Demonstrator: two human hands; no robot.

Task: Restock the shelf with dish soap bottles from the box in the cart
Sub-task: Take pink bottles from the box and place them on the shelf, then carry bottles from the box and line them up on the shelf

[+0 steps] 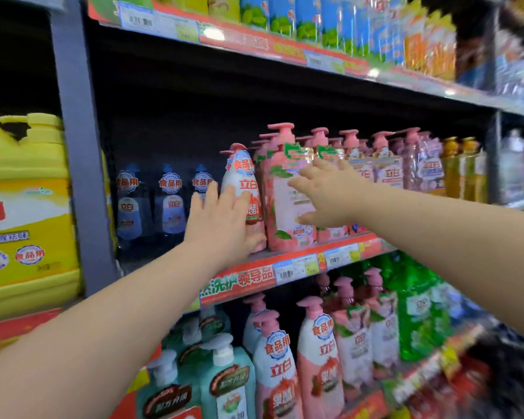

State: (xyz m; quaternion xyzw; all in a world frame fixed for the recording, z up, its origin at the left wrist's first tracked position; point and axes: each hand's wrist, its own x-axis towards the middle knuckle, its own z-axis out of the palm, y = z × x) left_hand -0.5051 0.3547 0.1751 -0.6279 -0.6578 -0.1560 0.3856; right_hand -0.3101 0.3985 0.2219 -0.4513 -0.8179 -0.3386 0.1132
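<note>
A white-and-pink dish soap bottle (pixel 243 176) with a pink pump stands at the front edge of the middle shelf (pixel 297 267). My left hand (pixel 221 225) wraps around its lower body from the left, thumb at its base. Right beside it stands a pink pump bottle (pixel 285 225) with a leaf label. My right hand (pixel 327 195) lies flat against that bottle's front, fingers spread. More pink pump bottles (pixel 381 164) line the shelf to the right. The box and cart are out of view.
Dark blue bottles (pixel 170 201) stand deep on the shelf's left, with a gap in front. A grey upright post (pixel 79 176) and yellow jugs (pixel 25 213) are at left. Shelves above and below hold more bottles (pixel 318 358).
</note>
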